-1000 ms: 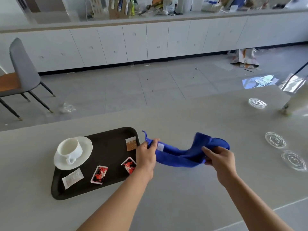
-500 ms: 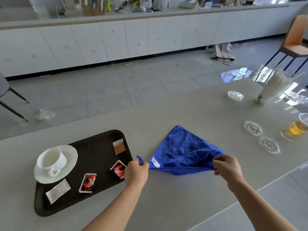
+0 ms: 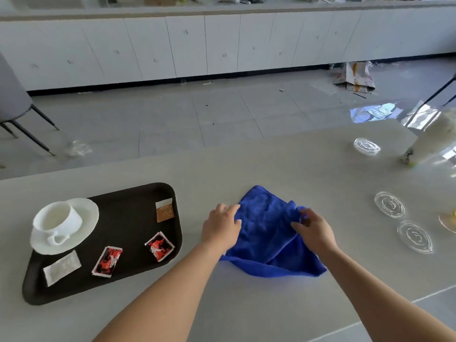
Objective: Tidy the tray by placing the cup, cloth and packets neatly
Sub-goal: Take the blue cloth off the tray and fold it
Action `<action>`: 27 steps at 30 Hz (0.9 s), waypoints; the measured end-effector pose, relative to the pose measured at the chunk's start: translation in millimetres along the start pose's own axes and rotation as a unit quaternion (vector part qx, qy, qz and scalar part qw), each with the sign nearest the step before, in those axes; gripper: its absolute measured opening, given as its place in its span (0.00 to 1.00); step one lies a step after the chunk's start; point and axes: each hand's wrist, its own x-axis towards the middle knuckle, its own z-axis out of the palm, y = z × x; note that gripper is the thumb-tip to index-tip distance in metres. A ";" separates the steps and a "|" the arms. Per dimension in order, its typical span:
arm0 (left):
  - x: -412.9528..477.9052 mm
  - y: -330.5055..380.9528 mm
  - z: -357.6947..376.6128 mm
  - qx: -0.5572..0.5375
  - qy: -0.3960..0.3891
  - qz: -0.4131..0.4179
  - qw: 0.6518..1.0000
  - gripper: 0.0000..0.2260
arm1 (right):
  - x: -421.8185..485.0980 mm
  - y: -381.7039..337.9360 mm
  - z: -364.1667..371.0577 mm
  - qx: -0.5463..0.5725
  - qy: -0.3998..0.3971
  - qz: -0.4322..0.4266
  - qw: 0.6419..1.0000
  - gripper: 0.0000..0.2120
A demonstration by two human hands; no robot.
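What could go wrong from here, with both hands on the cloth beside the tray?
The cloth lies bunched under the left hand and right hand, so the fold may come out crooked. Packets lie scattered on the tray beside the cup; the cloth set down there might cover or shift one. A wide sweep could knock the glass discs at right.

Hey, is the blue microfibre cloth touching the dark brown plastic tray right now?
Apart. The head view shows bare grey table between the blue cloth and the right rim of the dark tray, with the left hand on the cloth's left edge.
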 end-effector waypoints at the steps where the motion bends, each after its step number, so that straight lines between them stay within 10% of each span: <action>1: 3.2 2.2 5.4 0.020 -0.014 -0.008 1.000 0.22 | 5.9 -4.7 0.8 0.002 -0.015 -0.019 1.000 0.08; 11: -57.3 -30.9 15.0 -0.128 0.166 -0.154 0.966 0.16 | 46.6 -61.5 3.5 0.118 -0.095 -0.067 0.986 0.04; 15: -70.5 -36.7 4.0 -0.137 0.193 -0.203 0.950 0.19 | 38.1 -30.5 12.8 -0.190 -0.097 -0.077 0.974 0.23; 27: -108.1 -32.6 32.8 -0.139 0.130 -0.095 0.977 0.23 | -30.0 35.7 -42.6 -0.200 -0.103 -0.001 0.974 0.13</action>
